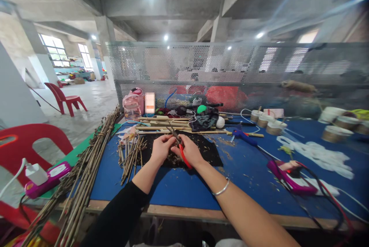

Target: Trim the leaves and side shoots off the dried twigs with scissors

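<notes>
My right hand (190, 151) is closed around a pair of scissors (183, 156) with a red handle, its dark blades angled up and away to the left. Close beside it, my left hand (160, 148) has its fingers pinched together; what they hold, if anything, is too small to tell. Both hands are above a black cloth (211, 154) scattered with plant bits. Left of the cloth lies a loose pile of short cut twigs (129, 159).
A long bundle of twigs (92, 162) overhangs the table's left side. Bamboo sticks (164, 128) lie behind the cloth. To the right are a blue glue gun (243, 136), a purple power strip (291, 178) with cables, and several pots (275, 127). Perforated metal screens the back.
</notes>
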`<state>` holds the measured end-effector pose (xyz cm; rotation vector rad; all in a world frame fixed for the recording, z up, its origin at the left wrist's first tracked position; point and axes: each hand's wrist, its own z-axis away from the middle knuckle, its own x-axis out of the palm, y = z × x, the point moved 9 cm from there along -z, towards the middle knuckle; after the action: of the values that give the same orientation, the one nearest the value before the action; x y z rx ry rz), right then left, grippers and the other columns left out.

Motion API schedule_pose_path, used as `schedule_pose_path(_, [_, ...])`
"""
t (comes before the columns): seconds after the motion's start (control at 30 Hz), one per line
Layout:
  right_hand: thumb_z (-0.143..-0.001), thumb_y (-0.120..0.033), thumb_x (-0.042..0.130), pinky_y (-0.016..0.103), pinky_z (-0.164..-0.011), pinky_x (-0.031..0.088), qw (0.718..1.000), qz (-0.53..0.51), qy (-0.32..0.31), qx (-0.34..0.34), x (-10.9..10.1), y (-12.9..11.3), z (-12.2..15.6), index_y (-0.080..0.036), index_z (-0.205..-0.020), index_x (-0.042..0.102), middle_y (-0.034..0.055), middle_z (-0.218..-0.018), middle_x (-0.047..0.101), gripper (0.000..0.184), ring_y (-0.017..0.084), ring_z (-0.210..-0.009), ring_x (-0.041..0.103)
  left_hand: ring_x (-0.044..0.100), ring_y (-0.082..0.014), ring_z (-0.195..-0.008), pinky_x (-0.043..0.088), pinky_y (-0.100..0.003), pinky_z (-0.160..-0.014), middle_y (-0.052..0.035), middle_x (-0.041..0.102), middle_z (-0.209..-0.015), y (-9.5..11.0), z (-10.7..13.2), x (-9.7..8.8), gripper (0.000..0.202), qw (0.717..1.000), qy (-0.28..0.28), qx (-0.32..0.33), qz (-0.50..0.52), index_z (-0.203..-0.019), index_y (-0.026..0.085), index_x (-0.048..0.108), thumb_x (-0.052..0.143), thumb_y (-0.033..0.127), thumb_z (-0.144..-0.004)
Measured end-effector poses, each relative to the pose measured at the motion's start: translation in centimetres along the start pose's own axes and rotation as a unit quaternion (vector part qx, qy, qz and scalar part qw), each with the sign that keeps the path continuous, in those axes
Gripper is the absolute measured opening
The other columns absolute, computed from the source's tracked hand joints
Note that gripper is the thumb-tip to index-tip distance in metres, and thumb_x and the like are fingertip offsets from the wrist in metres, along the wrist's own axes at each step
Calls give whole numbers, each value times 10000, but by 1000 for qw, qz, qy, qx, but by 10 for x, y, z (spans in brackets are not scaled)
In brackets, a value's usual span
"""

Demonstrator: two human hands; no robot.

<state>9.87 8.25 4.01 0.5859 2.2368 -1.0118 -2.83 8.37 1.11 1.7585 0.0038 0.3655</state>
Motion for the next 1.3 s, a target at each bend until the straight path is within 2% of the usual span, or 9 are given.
schedule_pose_path(0.17, [-709, -416, 626, 270, -704, 420, 1000, -9, 10, -26, -1, -5, -1, -179, -1037, 522, 64, -928, 582, 418, 175, -807, 545, 554, -124, -598, 418, -240, -612, -42, 666, -669, -3, -2, 2, 257, 1000, -12, 2, -1, -694, 116, 683, 739, 314, -540])
schedule_pose_path(0.3, [-728, -407, 614, 247, -648, 408, 1000, -18, 4, -7, -1, -1, -1, -205, -1007, 561, 38, -832, 615, 349, 166, -729, 565, 561, -130, -614, 419, -241, -618, -52, 672, -687, -5, -3, 0, 259, 1000, -7, 5, -13, -678, 116, 685, 736, 334, -549])
schedule_pose_path(0.57, [-774, -412, 554, 224, -582, 398, 999, -33, -26, 23, 3, 6, 0, -224, -1007, 585, 22, -769, 650, 301, 158, -656, 589, 550, -114, -578, 416, -219, -557, -46, 663, -680, -4, -4, -4, 305, 1000, 6, -18, 12, -762, 115, 696, 724, 346, -566])
schedule_pose_path(0.67, [-758, -413, 565, 248, -635, 419, 999, -6, -28, 34, 5, 10, 0, -210, -1038, 558, 41, -841, 645, 346, 173, -727, 592, 524, -96, -535, 393, -202, -516, -24, 638, -621, -4, -4, -6, 307, 999, 22, -22, 34, -777, 120, 694, 714, 350, -575])
schedule_pose_path(0.8, [-742, -404, 580, 292, -769, 433, 999, -17, -41, -6, 10, 5, -1, -179, -1110, 498, 87, -1030, 592, 439, 187, -889, 563, 501, -86, -511, 377, -198, -504, -27, 644, -623, -2, -3, -6, 299, 999, 28, -23, 30, -770, 120, 705, 717, 336, -563])
schedule_pose_path(0.97, [-733, -410, 600, 317, -839, 420, 998, -42, -32, -30, 7, 0, -1, -157, -1127, 485, 114, -1098, 567, 482, 205, -974, 539, 540, -114, -573, 403, -215, -558, -47, 673, -683, 1, 0, 0, 288, 1000, 2, -28, 7, -750, 123, 709, 736, 323, -546])
schedule_pose_path(1.13, [-742, -405, 608, 280, -723, 433, 999, -41, -23, -21, 1, -1, -1, -192, -1040, 551, 68, -935, 633, 371, 185, -822, 582, 504, -87, -513, 369, -195, -511, -23, 630, -607, -5, -1, 10, 297, 997, -57, -42, 25, -699, 109, 672, 722, 376, -579])
schedule_pose_path(1.3, [-735, -413, 610, 247, -632, 411, 999, -33, -14, 9, 0, 3, -2, -200, -1016, 577, 50, -837, 647, 354, 174, -725, 584, 529, -84, -530, 394, -190, -525, -3, 617, -620, -8, -4, 9, 341, 994, -46, -51, 85, -774, 125, 626, 756, 342, -545])
